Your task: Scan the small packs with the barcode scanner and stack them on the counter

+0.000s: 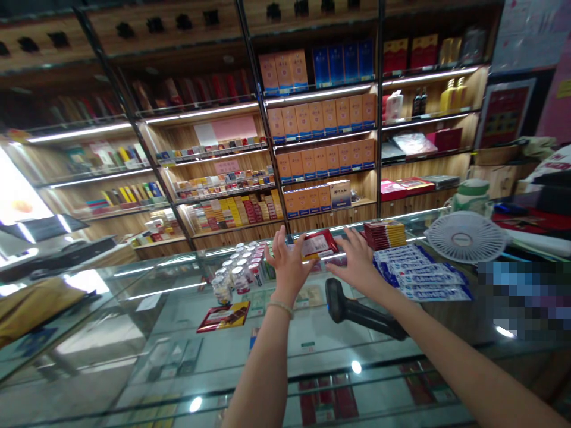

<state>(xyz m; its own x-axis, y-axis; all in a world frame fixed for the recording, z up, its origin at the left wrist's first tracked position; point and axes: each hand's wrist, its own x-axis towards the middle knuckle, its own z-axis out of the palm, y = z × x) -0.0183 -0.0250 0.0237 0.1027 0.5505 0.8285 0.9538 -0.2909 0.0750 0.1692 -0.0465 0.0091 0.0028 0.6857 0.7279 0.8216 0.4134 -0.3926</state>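
Observation:
My left hand (288, 264) reaches over the glass counter with its fingers spread. Across from it, my right hand (357, 264) has its fingers apart too. Between the two hands is a red packet with a pale label (320, 244), close to the fingertips of both; whether any finger touches it I cannot tell. A black barcode scanner (357, 312) lies below my right hand. Left of my left wrist, a red and yellow chocolate bar (225, 316) lies flat on the glass.
Small jars (238, 273) stand in rows left of my hands. At right are stacked red and yellow packs (383, 235), blue-white sachets (422, 273) and a white fan (464, 236). Wooden shelves with orange boxes (321, 119) rise behind the glass counter (178, 321).

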